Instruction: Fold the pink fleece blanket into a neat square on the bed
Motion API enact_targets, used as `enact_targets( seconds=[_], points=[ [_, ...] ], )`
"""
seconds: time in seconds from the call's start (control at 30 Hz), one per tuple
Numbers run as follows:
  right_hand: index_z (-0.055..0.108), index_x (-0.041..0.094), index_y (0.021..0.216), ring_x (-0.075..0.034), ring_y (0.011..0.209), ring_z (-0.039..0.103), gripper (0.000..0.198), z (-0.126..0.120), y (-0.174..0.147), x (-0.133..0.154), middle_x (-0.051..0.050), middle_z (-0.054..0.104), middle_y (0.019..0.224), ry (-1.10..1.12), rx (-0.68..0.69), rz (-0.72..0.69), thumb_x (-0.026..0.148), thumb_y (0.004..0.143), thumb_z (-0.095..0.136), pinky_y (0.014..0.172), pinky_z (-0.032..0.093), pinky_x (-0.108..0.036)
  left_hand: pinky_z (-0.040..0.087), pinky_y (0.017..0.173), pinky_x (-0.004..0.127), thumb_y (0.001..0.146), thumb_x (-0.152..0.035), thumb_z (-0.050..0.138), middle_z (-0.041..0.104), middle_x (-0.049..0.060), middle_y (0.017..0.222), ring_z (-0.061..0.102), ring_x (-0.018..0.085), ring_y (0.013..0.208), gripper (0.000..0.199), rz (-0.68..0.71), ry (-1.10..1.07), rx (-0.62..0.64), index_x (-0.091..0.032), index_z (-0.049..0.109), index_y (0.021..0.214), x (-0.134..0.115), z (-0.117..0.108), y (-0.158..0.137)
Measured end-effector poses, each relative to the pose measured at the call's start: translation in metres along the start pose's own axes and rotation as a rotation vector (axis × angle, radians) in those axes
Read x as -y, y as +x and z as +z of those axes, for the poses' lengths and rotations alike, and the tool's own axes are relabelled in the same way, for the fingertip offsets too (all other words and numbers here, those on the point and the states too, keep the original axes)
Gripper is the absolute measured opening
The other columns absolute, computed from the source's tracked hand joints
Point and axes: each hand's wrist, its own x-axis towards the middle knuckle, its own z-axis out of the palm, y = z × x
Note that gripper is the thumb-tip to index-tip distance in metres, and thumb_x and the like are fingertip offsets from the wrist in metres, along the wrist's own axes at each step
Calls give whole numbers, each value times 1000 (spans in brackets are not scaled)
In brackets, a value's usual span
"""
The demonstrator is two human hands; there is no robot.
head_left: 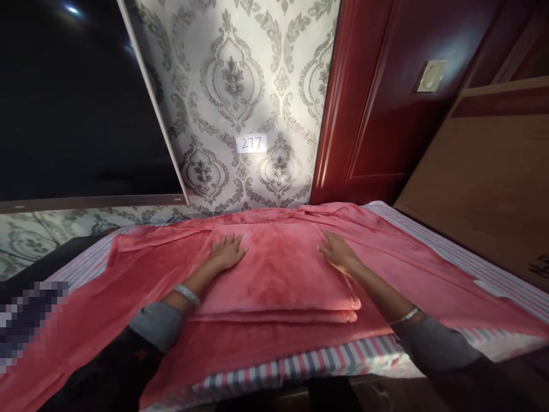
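Note:
A pink plush blanket (274, 269) lies folded into a layered rectangle in front of me, its rounded folded edges facing me. My left hand (227, 252) rests flat on its upper left part, fingers spread. At the right edge of the folded stack is my right hand (338, 250), with fingers stretched out and touching the fabric. Under the stack, more pink plush fabric (429, 274) spreads out to both sides; whether it is one piece with the folded blanket I cannot tell.
A striped cloth (309, 363) covers the surface beneath the pink fabric. Behind stand a patterned wall with a paper label (251, 143) reading 277, a dark television (77, 109) at left and a red wooden panel (377, 91). A large cardboard box (484, 171) leans at right.

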Motion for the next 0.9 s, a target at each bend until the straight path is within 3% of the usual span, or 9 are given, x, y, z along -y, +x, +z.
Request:
enact_targets(
  seconds=[0.1,0.23,0.37,0.47,0.73,0.9],
  points=[
    [41,15,153,-31,145,36,63,13,33,50,-16,41,157,-167,62,-108,37,95,51,117,30,-46,18,118,65,98,-55,32,19,17,166,18,38,153,72,38,-29,-36,-19,25,159,-5,-12,8],
    [36,21,156,-35,150,23,60,54,44,89,-13,30,163,-305,76,-65,49,103,36,117,23,-57,15,120,62,100,-55,27,17,13,167,15,33,154,67,153,-14,-69,-22,28,159,-13,-6,23],
    [46,22,151,-35,147,30,57,89,32,80,-13,42,157,-408,90,-59,51,103,37,118,17,-56,14,120,63,102,-53,27,25,11,166,20,33,153,63,138,55,-108,-23,32,157,-12,22,29],
    [47,22,151,-35,146,31,58,96,29,70,-13,42,157,-410,85,-68,52,103,35,117,18,-57,15,120,63,102,-54,27,27,11,165,21,33,153,64,151,61,-148,-23,33,157,-8,33,28],
    [46,23,151,-34,146,32,58,93,31,73,-12,43,156,-412,75,-74,52,103,34,117,17,-56,16,120,62,101,-53,28,26,10,166,22,32,153,64,150,50,-130,-24,31,157,-9,27,29],
    [41,22,154,-33,148,29,58,78,28,57,-13,37,160,-407,120,-23,48,103,32,118,19,-57,11,120,63,100,-53,28,29,13,164,22,34,152,64,67,112,-126,-22,35,156,15,18,24]
  ],
)
